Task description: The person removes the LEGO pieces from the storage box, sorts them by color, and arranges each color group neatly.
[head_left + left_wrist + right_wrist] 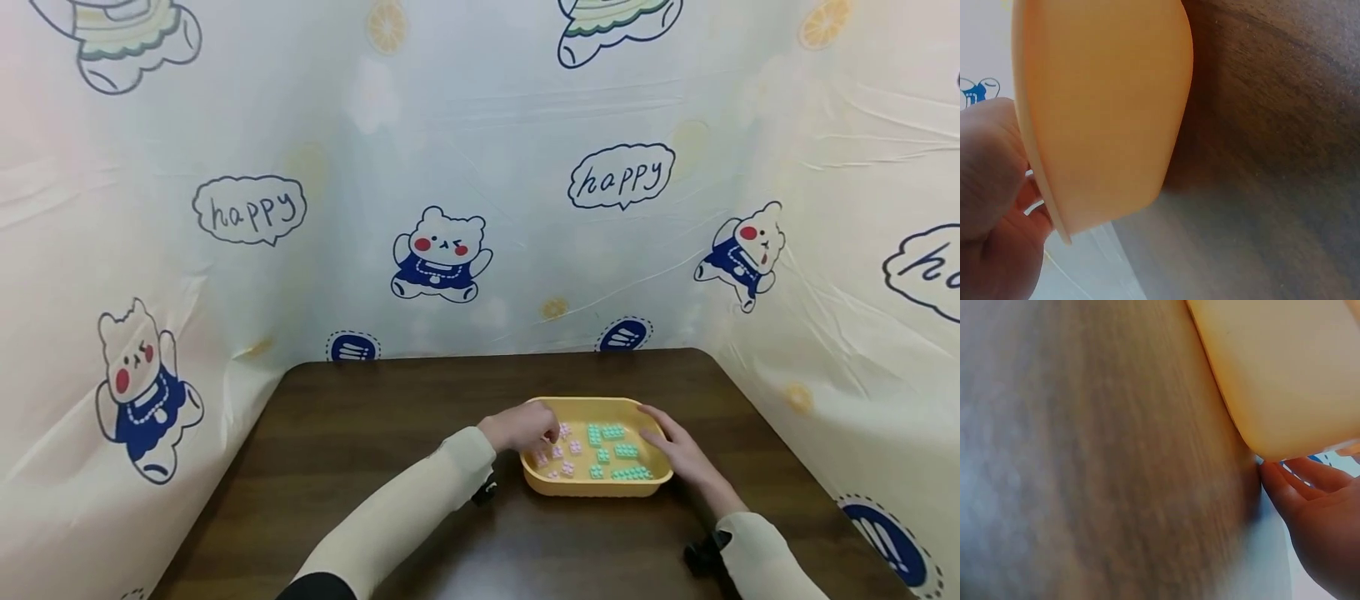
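Note:
A yellow plastic tray holds small pink bricks on its left side and green bricks on its right. My left hand reaches over the left rim, its curled fingers down among the pink bricks; I cannot tell whether a brick is between them. In the left wrist view the tray's outer wall hides those fingertips. At the opposite end my right hand holds the tray, thumb over the rim. In the right wrist view, fingers of that hand lie against the tray's outside near its base.
The tray stands on a dark brown wooden table. Behind and beside the table hangs a pale curtain printed with bears and words. A black wrist strap shows below the right hand.

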Available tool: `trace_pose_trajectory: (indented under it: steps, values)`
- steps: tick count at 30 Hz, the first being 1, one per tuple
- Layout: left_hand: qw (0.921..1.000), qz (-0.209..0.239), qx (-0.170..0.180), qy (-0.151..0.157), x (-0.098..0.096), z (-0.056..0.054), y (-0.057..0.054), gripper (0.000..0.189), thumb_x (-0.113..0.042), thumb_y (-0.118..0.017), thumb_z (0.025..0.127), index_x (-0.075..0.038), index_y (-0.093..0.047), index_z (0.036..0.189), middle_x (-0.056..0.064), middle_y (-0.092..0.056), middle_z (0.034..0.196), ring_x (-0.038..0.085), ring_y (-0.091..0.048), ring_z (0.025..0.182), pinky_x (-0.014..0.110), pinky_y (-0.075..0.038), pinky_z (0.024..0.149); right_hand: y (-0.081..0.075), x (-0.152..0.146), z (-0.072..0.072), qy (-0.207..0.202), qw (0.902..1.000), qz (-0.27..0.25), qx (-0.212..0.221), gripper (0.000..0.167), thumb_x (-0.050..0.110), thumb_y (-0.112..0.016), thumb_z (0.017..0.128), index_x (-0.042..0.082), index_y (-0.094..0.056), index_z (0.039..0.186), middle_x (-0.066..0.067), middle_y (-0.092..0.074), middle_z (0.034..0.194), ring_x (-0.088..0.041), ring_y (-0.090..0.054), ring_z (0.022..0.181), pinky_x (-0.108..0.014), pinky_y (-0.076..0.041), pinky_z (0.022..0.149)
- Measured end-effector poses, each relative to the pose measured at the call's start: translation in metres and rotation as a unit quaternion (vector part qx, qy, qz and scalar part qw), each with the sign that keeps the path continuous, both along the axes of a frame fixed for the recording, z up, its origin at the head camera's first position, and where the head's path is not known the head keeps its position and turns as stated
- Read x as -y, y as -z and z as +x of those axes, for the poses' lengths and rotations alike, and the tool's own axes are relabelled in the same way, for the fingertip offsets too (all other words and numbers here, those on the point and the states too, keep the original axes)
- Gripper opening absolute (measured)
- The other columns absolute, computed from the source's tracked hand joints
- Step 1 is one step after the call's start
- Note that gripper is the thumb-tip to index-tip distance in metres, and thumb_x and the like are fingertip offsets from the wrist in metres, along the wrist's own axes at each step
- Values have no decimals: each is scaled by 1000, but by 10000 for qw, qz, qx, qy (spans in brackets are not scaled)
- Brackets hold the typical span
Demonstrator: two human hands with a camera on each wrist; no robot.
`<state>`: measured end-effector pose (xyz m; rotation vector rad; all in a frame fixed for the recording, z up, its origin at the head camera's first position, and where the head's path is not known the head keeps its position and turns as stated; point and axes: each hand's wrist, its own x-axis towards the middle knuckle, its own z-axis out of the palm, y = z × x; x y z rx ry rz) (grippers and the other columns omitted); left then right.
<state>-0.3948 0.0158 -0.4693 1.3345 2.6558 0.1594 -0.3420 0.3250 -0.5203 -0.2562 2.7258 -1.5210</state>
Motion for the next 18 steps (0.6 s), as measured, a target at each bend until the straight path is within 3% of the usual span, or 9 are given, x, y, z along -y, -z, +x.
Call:
trace_pose_trajectory:
  steps: [6,18]
  values:
    - [9997,-223,10,-141,-1,3,1,8,-10,-69,90,-16,-71,85,-5,-64,86,8,-52,74,19,-46,67,2,0,3,42,10000,-30,44,56,34,-49,102,10,-33,150,-23,-25,156,-45,-28,138,-66,-25,107]
    - [9976,-645,-115,-212,-1,6,-4,13,-8,-70,88,-18,-69,80,-7,-60,84,9,-53,74,20,-45,64,1,1,-1,90,9995,-70,287,57,36,-47,102,14,-30,152,-22,-22,157,-44,-28,137,-66,-26,107]
